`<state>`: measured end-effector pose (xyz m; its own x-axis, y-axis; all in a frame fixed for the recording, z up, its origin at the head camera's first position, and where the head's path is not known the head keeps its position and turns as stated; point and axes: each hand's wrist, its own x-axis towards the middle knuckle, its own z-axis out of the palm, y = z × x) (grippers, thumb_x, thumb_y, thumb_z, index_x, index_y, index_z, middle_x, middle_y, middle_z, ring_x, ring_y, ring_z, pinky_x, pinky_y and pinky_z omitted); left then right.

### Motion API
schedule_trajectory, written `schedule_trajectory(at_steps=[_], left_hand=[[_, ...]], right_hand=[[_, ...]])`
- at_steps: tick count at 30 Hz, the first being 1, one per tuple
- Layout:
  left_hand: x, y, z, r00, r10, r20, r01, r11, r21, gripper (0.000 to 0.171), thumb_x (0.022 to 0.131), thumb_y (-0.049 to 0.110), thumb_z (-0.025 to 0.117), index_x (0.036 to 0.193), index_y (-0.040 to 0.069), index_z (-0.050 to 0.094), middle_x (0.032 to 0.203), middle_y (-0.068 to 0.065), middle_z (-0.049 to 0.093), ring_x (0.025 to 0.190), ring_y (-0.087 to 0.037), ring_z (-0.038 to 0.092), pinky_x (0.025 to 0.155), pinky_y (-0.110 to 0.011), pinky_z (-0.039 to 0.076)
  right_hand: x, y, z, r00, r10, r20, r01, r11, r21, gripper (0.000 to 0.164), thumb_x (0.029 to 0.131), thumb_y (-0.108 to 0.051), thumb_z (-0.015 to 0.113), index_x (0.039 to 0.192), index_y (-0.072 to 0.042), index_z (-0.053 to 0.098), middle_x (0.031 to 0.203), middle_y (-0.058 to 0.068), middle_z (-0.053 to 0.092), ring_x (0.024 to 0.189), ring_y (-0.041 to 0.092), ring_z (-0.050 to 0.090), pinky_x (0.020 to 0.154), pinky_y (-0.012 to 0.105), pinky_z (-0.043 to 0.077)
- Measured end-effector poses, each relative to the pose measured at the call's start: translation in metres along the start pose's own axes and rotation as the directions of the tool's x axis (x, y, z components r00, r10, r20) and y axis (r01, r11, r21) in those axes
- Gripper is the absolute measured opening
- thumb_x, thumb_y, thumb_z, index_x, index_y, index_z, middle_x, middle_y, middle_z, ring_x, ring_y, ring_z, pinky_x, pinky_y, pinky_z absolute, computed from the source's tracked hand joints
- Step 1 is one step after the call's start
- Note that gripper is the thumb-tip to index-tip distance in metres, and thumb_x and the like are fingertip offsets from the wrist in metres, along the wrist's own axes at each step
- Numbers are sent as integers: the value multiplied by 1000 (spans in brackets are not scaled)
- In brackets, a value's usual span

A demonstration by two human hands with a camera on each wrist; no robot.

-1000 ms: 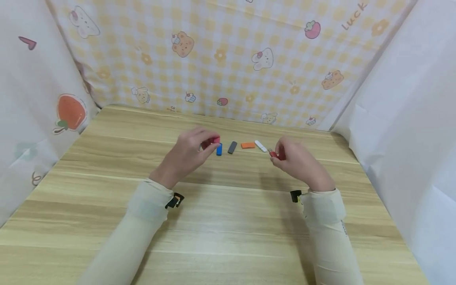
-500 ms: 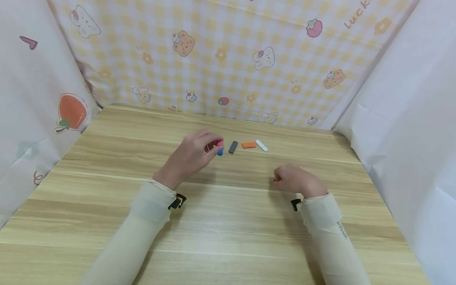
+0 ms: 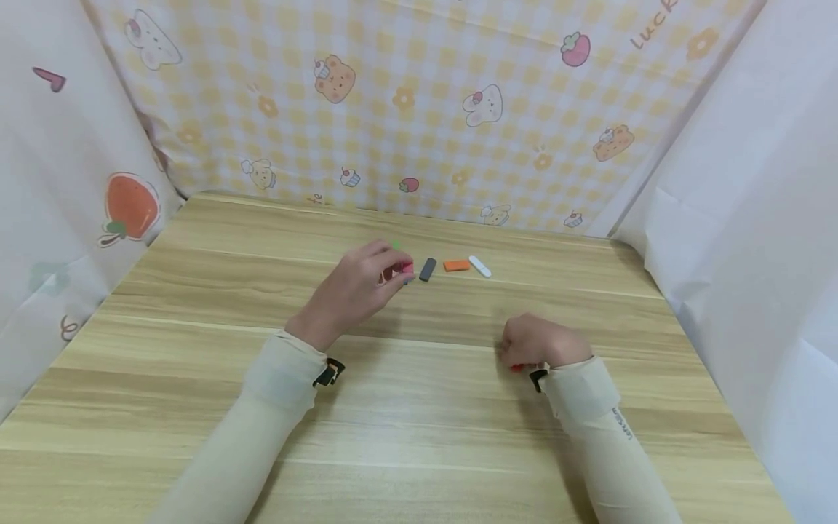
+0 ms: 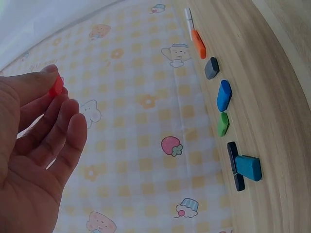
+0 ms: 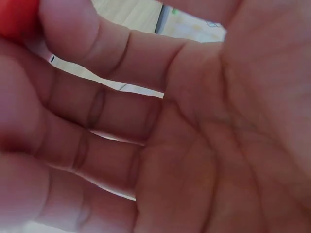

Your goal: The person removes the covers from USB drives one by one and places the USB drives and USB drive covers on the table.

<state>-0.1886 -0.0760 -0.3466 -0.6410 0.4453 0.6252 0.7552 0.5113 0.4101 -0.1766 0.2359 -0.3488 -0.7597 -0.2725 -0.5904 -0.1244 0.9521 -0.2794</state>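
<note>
My left hand (image 3: 356,284) pinches a small pinkish-red cap (image 4: 57,86) between thumb and fingertips, raised above the table. In the head view it covers most of a blue stick (image 4: 224,95) and a green piece (image 4: 223,124). Nearer to me, my right hand (image 3: 540,342) has its fingers curled around a red USB stick (image 3: 516,367). Only a bit of that stick shows; in the right wrist view its red end (image 5: 18,18) sits at the upper left, by the fingertips.
Along the back of the wooden table (image 3: 419,437) lie a dark grey stick (image 3: 428,269), an orange one (image 3: 456,266) and a white one (image 3: 480,266). The left wrist view adds a teal piece (image 4: 249,168) against a black one (image 4: 232,155). A checked cloth (image 3: 406,131) hangs behind.
My right hand has drawn back from the row of sticks towards me and turned, bringing the red USB stick with it. My left hand has shifted slightly right, still holding the cap.
</note>
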Motion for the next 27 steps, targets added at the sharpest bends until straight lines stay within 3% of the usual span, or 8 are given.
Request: schedule_trajectory(at_steps=[8, 16, 24, 27], left_hand=[[1, 4, 6, 1000, -7, 23, 7, 1000, -2, 14, 98, 6, 79, 107, -5, 80, 95, -12, 70, 79, -19, 63, 68, -26, 57], [2, 13, 19, 996, -17, 89, 22, 999, -47, 12, 100, 4, 77, 106, -6, 79, 97, -12, 73, 80, -18, 65, 71, -25, 60], [4, 26, 42, 971, -77, 228, 86, 996, -32, 11, 103, 9, 74, 108, 0, 78, 93, -7, 74, 81, -15, 62, 72, -20, 57], [7, 32, 52, 960, -63, 274, 73, 997, -26, 12, 104, 10, 73, 108, 1, 78, 95, -7, 74, 82, -15, 63, 74, -21, 58]], right_hand=[[0, 3, 2, 999, 32, 20, -33, 998, 47, 28, 84, 3, 61, 62, -14, 57, 58, -3, 49, 54, 10, 42, 52, 22, 31], [-8, 12, -9, 1000, 5, 0, -5, 999, 36, 29, 105, -23, 66, 80, -9, 70, 67, -1, 57, 61, 13, 52, 63, 27, 43], [-15, 19, -24, 995, -77, -71, 78, 997, 21, 33, 108, -29, 62, 85, -6, 66, 72, 0, 58, 65, 14, 51, 64, 29, 44], [-16, 19, -27, 992, -85, -91, 85, 996, -3, 32, 109, -29, 61, 87, -6, 67, 72, 0, 58, 65, 13, 51, 64, 29, 43]])
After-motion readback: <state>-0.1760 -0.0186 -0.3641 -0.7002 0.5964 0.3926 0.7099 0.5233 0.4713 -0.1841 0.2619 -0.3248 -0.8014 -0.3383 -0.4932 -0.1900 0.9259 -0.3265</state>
